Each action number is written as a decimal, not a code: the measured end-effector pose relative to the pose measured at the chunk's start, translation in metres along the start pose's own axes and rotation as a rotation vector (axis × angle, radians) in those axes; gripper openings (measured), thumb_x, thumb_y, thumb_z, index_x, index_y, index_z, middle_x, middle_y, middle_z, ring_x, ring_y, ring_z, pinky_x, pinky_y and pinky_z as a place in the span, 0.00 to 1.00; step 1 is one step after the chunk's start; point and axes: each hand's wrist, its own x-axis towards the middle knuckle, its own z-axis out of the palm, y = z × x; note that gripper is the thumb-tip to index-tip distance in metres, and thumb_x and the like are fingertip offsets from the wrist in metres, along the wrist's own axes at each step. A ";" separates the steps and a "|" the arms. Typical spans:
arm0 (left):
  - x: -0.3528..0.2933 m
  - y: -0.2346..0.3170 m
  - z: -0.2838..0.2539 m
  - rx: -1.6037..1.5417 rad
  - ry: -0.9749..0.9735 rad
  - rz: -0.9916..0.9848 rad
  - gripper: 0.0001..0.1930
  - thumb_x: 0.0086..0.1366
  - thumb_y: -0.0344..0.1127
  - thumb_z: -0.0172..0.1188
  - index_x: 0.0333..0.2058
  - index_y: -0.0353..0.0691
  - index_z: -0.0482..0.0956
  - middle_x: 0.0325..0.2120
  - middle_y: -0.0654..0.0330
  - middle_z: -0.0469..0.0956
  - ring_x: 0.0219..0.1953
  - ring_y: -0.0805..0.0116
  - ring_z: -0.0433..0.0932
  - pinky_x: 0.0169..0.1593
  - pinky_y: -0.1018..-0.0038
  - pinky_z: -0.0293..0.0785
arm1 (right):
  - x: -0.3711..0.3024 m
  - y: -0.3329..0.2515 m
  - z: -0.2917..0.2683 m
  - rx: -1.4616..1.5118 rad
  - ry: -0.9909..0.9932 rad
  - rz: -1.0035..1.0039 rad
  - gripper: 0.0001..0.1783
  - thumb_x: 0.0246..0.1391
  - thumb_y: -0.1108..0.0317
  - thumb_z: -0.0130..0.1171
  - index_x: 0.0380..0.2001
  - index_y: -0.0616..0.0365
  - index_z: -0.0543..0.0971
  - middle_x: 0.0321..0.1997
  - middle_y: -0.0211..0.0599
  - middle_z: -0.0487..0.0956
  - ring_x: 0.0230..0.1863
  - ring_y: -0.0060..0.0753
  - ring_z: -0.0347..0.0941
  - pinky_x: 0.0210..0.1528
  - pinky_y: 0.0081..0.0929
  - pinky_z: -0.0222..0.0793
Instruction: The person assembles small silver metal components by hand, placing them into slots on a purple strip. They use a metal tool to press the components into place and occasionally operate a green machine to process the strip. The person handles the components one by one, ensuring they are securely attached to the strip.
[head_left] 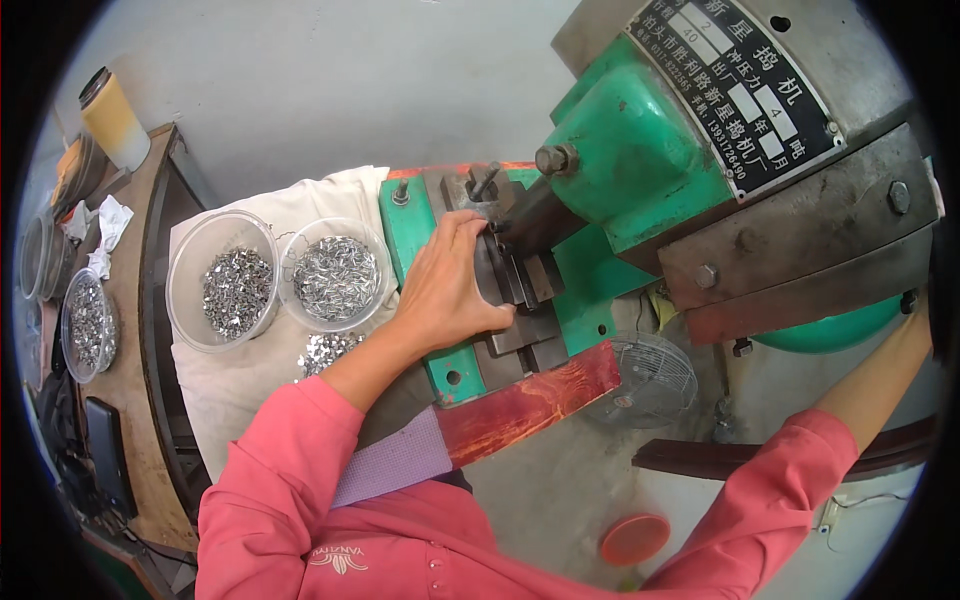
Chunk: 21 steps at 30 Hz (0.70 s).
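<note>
My left hand (448,278) rests at the steel die (512,278) on the bed of a green press (640,150). Its thumb reaches the die's near side and its fingers touch the far side, so thumb and fingers stand wide apart. No separate part shows between them. Above the die, the dark ram (540,215) comes down close to the tooling. My right forearm (880,370) stretches up along the right side of the press; the hand itself is lost at the picture's dark rim.
Left of the press, two clear tubs, one of small metal pieces (237,290) and one of shiny slivers (336,282), stand on a pale cloth (215,400) beside a loose pile (328,350). A wooden table (140,300) holds a phone (108,455) and yellow bottle (115,120). Below right are a fan (645,380) and red stool (635,540).
</note>
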 end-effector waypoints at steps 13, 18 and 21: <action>-0.006 -0.009 0.003 -0.039 -0.007 0.055 0.50 0.40 0.40 0.77 0.60 0.32 0.61 0.59 0.44 0.61 0.61 0.43 0.65 0.63 0.59 0.66 | -0.185 -0.009 0.134 0.491 0.840 0.298 0.32 0.69 0.49 0.50 0.59 0.70 0.70 0.55 0.44 0.76 0.53 0.36 0.72 0.58 0.32 0.67; -0.005 -0.014 0.003 -0.050 0.002 0.081 0.51 0.40 0.40 0.78 0.61 0.32 0.59 0.60 0.44 0.60 0.61 0.42 0.65 0.63 0.59 0.66 | -0.167 0.004 0.096 0.414 0.603 0.355 0.31 0.69 0.50 0.49 0.58 0.70 0.70 0.54 0.41 0.76 0.53 0.35 0.72 0.57 0.32 0.67; -0.005 -0.014 0.003 -0.063 -0.001 0.082 0.50 0.40 0.40 0.78 0.61 0.32 0.59 0.59 0.43 0.60 0.61 0.42 0.65 0.62 0.59 0.67 | -0.136 0.034 0.052 0.344 0.445 0.352 0.30 0.70 0.51 0.47 0.59 0.70 0.70 0.55 0.40 0.76 0.54 0.34 0.72 0.57 0.31 0.67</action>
